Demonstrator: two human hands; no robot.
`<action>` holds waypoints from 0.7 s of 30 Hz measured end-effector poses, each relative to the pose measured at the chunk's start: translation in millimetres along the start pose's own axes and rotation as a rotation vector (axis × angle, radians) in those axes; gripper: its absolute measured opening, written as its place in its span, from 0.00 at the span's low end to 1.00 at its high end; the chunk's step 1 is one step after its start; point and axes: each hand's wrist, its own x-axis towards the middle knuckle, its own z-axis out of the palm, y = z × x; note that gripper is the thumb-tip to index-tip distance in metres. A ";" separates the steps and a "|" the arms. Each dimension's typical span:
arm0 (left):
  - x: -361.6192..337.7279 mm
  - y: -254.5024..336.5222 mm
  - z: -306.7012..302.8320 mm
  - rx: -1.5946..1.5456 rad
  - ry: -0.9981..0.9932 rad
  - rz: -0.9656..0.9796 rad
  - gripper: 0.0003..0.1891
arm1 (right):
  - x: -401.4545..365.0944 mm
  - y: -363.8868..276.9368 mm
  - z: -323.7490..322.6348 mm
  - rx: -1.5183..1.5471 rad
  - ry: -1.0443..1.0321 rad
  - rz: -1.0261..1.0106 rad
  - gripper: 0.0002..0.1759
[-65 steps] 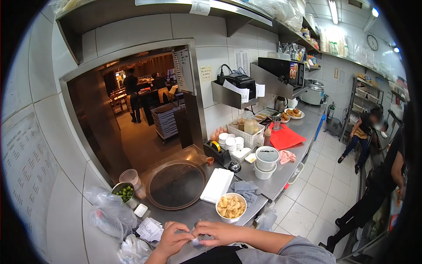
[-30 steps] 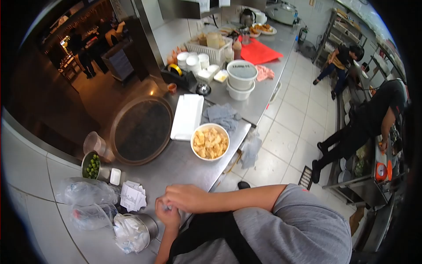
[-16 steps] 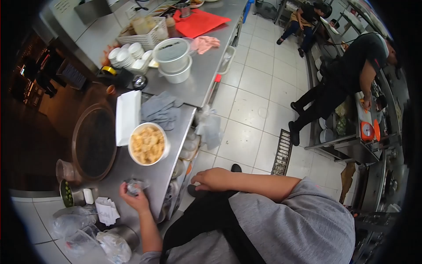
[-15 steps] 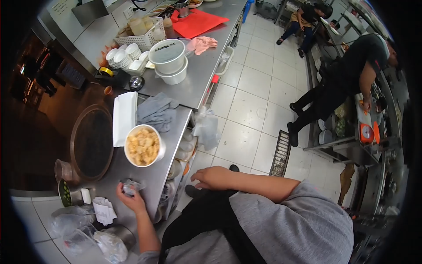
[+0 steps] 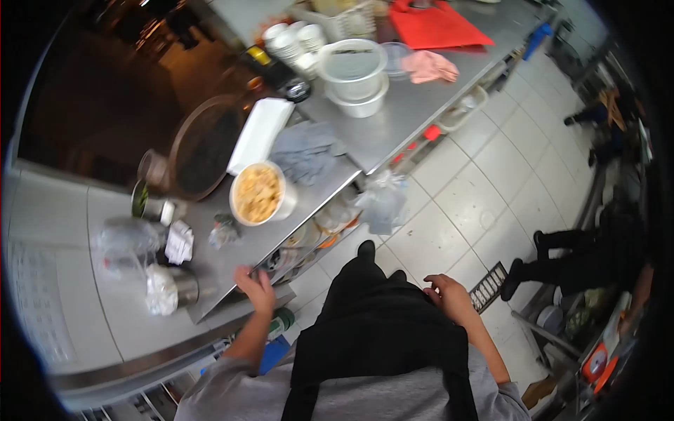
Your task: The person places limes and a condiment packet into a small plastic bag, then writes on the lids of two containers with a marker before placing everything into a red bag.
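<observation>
My left hand (image 5: 255, 289) is at the front edge of the steel counter (image 5: 210, 277), empty, with its fingers apart. Just beyond it lies a small crumpled clear plastic bag (image 5: 223, 233) with something dark inside that I cannot make out. A white round tub (image 5: 286, 200) filled with chunky orange-yellow food (image 5: 257, 192) stands behind the bag. Out over the floor, to the right of my apron, my right hand (image 5: 449, 297) hangs with loosely bent, parted fingers and nothing in it.
A white foam box (image 5: 261, 135) and a grey cloth (image 5: 307, 152) lie behind the tub. Beside them is a round dark tray (image 5: 206, 147). Lidded tubs (image 5: 353, 70) stand farther back. A co-worker's legs (image 5: 562, 259) are at the right, near a floor drain (image 5: 487, 286).
My left hand has let go of the small plastic bag, which now lies on the counter, and has drawn back to the edge. My right hand has moved out rightward. The view has turned.
</observation>
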 end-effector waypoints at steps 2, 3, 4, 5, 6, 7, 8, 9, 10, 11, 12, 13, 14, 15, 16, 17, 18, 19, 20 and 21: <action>-24.4 56.0 8.8 -0.158 -0.283 0.292 0.21 | 3.7 28.4 -0.9 0.007 0.012 0.032 0.14; -16.9 85.8 29.8 -0.196 -0.328 0.336 0.21 | 4.6 44.2 1.1 0.010 0.001 0.035 0.15; -7.9 119.8 52.1 -0.252 -0.386 0.551 0.19 | 8.1 59.6 3.8 -0.011 -0.014 0.043 0.15; 2.2 154.5 73.2 -0.317 -0.437 0.766 0.17 | 13.4 74.7 5.4 -0.029 -0.031 0.053 0.16; 21.9 196.7 96.7 -0.347 -0.419 0.791 0.16 | 19.3 90.7 4.2 -0.013 -0.064 0.087 0.16; 50.8 241.4 123.7 -0.377 -0.398 0.815 0.16 | 25.1 102.2 0.7 0.007 -0.094 0.118 0.16; 83.6 286.8 150.8 -0.397 -0.381 0.858 0.15 | 28.6 110.2 -8.5 0.030 -0.063 0.180 0.16; 115.9 334.5 180.2 -0.414 -0.359 0.891 0.15 | 33.3 119.9 -20.5 0.038 -0.041 0.182 0.16; 145.2 377.1 211.4 -0.413 -0.418 0.859 0.17 | 37.9 131.9 -32.5 0.044 -0.029 0.175 0.16; 174.3 416.5 246.4 -0.347 -0.437 0.874 0.19 | 42.1 145.8 -43.2 0.063 -0.023 0.213 0.16; 202.0 455.3 275.6 -0.295 -0.437 0.918 0.21 | 46.6 161.9 -53.2 0.119 0.018 0.241 0.16; 225.1 483.8 305.5 -0.201 -0.438 0.948 0.22 | 51.7 177.7 -62.7 0.171 0.056 0.263 0.16; 244.3 509.6 332.7 -0.105 -0.434 0.979 0.23 | 55.9 197.4 -73.5 0.236 0.076 0.343 0.15; 262.6 534.1 351.2 -0.074 -0.478 1.018 0.25 | 57.8 220.8 -80.6 0.253 0.076 0.365 0.15; 281.2 555.2 367.5 -0.040 -0.517 1.055 0.28 | 60.2 250.0 -84.2 0.311 0.147 0.419 0.14; 298.5 569.2 386.8 -0.082 -0.584 1.038 0.32 | 64.3 283.7 -86.0 0.370 0.216 0.470 0.13; 312.2 575.5 404.6 -0.055 -0.564 1.073 0.34 | 67.5 323.9 -79.2 0.394 0.245 0.544 0.12; 316.0 587.4 411.8 -0.058 -0.542 1.099 0.35 | 67.2 361.1 -72.4 0.421 0.263 0.623 0.11; 316.5 596.8 417.6 0.004 -0.535 1.093 0.34 | 70.1 394.1 -78.8 0.426 0.251 0.683 0.11; 316.5 605.5 417.9 0.027 -0.548 1.100 0.34 | 74.2 435.3 -72.7 0.397 0.261 0.719 0.11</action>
